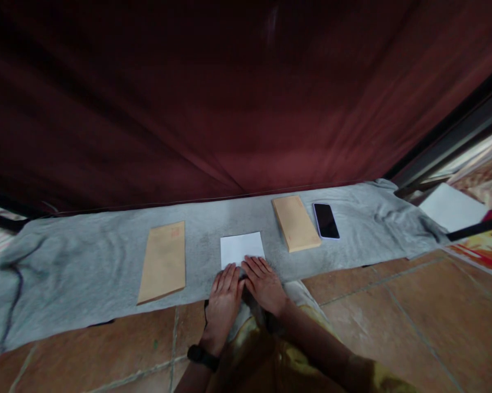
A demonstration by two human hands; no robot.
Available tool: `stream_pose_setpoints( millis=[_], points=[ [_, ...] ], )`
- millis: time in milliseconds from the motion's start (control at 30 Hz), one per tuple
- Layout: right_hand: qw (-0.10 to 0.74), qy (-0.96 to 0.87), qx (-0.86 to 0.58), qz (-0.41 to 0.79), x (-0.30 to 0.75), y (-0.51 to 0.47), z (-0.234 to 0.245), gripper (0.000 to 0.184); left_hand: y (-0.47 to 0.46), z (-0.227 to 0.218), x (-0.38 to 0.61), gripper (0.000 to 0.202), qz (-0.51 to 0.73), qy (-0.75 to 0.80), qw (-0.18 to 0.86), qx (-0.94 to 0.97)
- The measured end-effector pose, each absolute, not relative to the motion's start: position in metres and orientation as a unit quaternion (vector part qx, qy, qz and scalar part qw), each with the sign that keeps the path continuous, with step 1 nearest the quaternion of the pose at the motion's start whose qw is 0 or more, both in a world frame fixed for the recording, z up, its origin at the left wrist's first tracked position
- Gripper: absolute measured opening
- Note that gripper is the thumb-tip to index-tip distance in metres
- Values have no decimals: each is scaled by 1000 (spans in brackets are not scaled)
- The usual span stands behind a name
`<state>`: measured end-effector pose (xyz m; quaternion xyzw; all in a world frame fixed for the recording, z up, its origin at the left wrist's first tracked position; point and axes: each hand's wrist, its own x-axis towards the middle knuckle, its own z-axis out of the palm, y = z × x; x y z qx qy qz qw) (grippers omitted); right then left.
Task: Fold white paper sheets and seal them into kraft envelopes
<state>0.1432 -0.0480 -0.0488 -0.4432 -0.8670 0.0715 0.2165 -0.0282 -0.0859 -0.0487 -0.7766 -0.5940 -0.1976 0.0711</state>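
A white sheet of paper (241,248), which looks folded, lies on the grey cloth in front of me. My left hand (225,292) rests with its fingers lying flat along the paper's near edge. Beside it, the fingers of my right hand (263,283) are stretched out over the near right corner, pressing down on the paper. Both thumbs are close together at the middle of that edge. Neither hand is gripping anything that I can see. To the left lies a brown paper envelope (164,262) with small red print. A stack of similar brown envelopes (296,222) is on the right.
A phone (327,221) with a dark screen lies right of the stack. Grey cloth (99,262) covers the long narrow surface. Behind it hangs a dark red curtain (246,120). Tiled floor (377,316) shows below. More white paper (453,207) is at the far right.
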Motion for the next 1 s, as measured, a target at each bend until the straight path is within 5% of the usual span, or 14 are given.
stream_pose_setpoints(
  millis=[1000],
  points=[
    [219, -864, -443, 95, 147, -40, -26, 41, -89, -28, -37, 44, -110, -629, 80, -766]
  ],
)
